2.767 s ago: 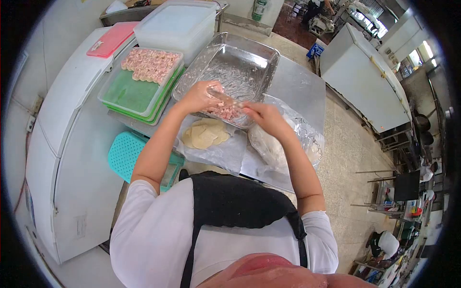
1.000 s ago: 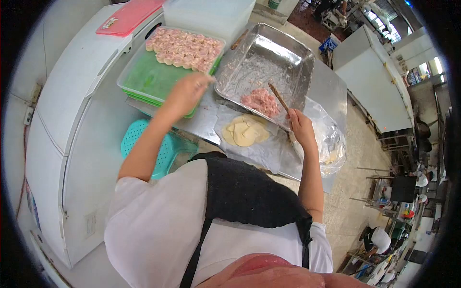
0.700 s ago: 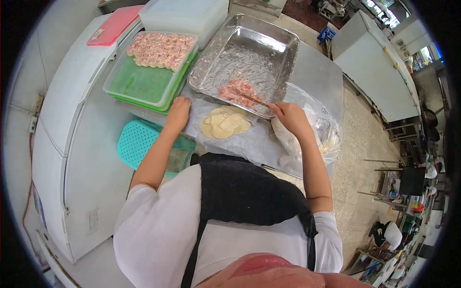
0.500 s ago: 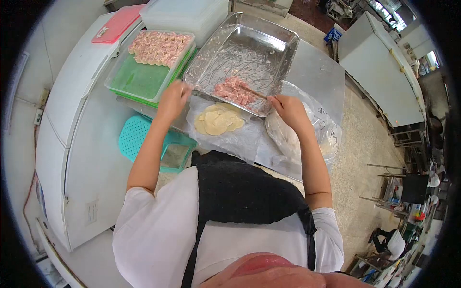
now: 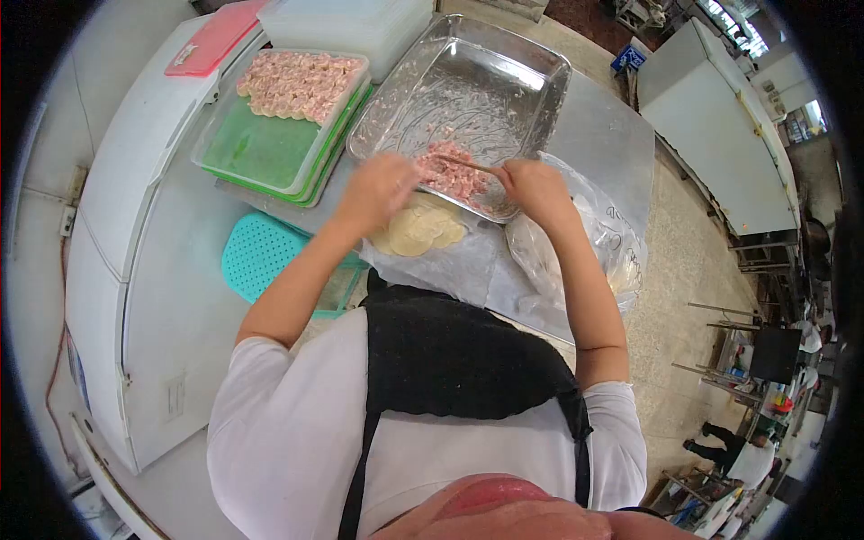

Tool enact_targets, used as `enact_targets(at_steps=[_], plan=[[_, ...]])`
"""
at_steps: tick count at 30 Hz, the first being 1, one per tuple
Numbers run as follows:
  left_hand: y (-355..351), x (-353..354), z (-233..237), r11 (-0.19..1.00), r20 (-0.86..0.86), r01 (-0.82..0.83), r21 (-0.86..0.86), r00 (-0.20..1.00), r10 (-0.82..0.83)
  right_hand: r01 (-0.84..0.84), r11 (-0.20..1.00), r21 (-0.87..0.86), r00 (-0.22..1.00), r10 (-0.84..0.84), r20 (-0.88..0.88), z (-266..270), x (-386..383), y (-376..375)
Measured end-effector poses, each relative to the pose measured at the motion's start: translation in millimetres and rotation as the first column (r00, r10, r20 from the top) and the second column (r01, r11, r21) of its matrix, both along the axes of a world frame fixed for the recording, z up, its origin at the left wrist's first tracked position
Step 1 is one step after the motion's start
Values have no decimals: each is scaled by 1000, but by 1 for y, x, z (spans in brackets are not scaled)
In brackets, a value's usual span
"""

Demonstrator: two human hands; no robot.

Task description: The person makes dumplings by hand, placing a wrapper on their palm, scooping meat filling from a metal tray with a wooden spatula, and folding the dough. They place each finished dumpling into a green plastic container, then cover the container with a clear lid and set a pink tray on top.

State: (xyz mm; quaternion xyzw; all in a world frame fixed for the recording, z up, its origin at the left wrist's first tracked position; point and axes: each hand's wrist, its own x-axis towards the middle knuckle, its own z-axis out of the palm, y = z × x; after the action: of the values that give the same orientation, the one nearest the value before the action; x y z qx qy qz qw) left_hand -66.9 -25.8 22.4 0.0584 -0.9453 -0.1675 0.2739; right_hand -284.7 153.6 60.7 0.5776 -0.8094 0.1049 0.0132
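Head view: pink meat mixture (image 5: 461, 183) is heaped at the near side of a metal pan (image 5: 504, 72), with a thin wooden stick (image 5: 468, 165) laid across it. The stick's end is clamped in the right hand (image 5: 535, 189). The left hand (image 5: 382, 187) is held just beside the heap, by the dough sheets (image 5: 418, 234); its fingers look curled, but whether anything is gripped cannot be told.

Risks, as judged: mixture could be spilled over the near rim onto the dough if the stick were overloaded or tipped. Dough sheets, overlapped on loose plastic sheeting (image 5: 432, 274), could be dragged askew by a brushing wrist. The plastic bag (image 5: 616, 247) could be snagged by the right forearm, being so near.

Surface and room: the tabletop (image 5: 598, 117) is of grey metal, crowded. Topped pieces (image 5: 297, 85) are set in rows in a plastic container (image 5: 200, 164) at left. A white freezer (image 5: 193, 333) is placed alongside; speckled floor (image 5: 697, 297) is seen at right, with a co-worker (image 5: 751, 463) well apart.
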Motion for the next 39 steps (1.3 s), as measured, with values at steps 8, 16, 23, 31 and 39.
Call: enact_targets(at_steps=[8,16,23,31,39], plan=[[8,-23,-71,960,151,277,27,949,-278,-45,991,126,992,60,-112,-34,35,-79],[-5,-30,-54,939,443,260,226,831,-337,-2,991,135,996,-10,93,-37,67,-46],[-13,-35,-82,902,333,390,187,838,-432,55,990,128,965,-86,249,-19,60,-79],[-8,-10,-49,819,-24,377,433,913,-408,-3,998,58,863,-27,504,-31,66,-91],[-11,-13,15,539,-79,332,774,895,-439,318,943,-103,531,-87,843,7,44,-44]])
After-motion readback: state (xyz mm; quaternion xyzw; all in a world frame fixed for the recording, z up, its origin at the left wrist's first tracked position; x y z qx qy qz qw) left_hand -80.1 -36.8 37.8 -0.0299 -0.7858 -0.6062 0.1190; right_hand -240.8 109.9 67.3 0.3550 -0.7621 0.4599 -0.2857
